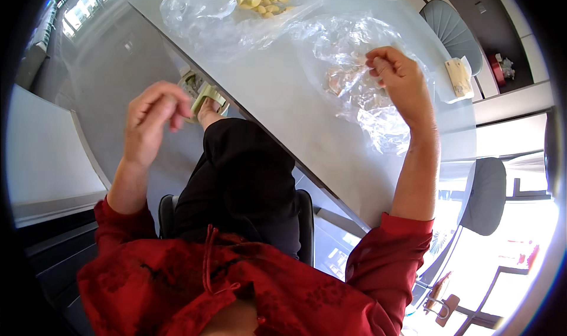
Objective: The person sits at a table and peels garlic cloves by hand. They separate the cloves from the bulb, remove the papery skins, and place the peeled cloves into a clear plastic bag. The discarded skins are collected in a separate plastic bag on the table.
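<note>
My left hand (155, 121) is raised left of the table, above the floor, its fingers curled and slightly blurred; whether something small is between them cannot be told. My right hand (396, 81) is over a clear plastic bag (381, 128) on the table, thumb and fingertips close together. Pinkish-brown bits, perhaps garlic skins (341, 80), show in or under that bag's plastic. Whether the right fingers pinch anything is unclear. Farther off, pale peeled garlic cloves (261, 1) lie in a heap on another clear plastic bag (199, 21).
The glass-like tabletop (283, 101) runs diagonally, its near edge beside my knees. A pack (459, 77) lies at its far right. Grey chairs (487, 196) stand beyond. Below the edge at left, a container (192, 81) is near my slippered foot (208, 110).
</note>
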`<state>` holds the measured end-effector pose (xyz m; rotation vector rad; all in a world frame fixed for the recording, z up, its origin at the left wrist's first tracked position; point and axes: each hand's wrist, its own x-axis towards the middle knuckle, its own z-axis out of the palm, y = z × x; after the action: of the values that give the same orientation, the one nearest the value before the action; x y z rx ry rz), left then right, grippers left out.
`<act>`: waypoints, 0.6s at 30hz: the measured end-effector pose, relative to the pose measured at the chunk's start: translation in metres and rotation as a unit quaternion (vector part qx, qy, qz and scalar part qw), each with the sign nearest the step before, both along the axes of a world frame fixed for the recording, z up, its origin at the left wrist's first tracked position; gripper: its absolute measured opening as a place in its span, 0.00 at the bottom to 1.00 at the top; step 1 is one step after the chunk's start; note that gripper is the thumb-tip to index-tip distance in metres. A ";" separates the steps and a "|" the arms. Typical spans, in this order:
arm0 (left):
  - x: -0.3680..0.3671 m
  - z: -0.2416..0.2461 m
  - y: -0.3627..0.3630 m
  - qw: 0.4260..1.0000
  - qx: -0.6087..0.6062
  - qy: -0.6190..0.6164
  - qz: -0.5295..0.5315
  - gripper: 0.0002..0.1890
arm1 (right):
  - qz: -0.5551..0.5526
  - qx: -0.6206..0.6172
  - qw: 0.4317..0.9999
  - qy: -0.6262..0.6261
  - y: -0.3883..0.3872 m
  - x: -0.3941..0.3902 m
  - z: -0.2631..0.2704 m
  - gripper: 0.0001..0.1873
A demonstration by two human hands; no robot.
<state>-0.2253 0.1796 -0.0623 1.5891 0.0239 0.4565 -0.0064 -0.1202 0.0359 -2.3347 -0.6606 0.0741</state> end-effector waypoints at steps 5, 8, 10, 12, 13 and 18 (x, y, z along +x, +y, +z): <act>0.066 0.060 -0.072 0.948 0.259 -0.098 -0.160 0.09 | 0.009 -0.145 0.983 -0.114 -0.001 -0.020 -0.006 0.12; 0.121 0.068 -0.108 0.881 0.430 -0.110 -0.165 0.09 | -0.001 -0.123 0.977 -0.172 -0.005 -0.010 -0.017 0.15; 0.154 0.064 -0.129 0.851 0.498 -0.093 -0.142 0.09 | -0.015 -0.133 0.971 -0.198 -0.009 -0.006 -0.021 0.17; 0.181 0.059 -0.148 0.829 0.543 -0.077 -0.105 0.09 | 0.004 -0.144 0.967 -0.210 -0.023 0.005 -0.035 0.17; 0.194 0.055 -0.148 0.821 0.561 -0.073 -0.077 0.09 | 0.020 -0.143 0.965 -0.217 -0.023 0.009 -0.039 0.17; 0.231 0.044 -0.130 0.774 0.633 0.013 0.011 0.11 | 0.020 -0.229 0.958 -0.171 -0.019 -0.001 -0.033 0.15</act>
<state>0.0059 0.0493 -0.0180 2.9377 -0.3115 0.4851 -0.0071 -0.1388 0.0033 -2.8145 -0.9406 -0.1819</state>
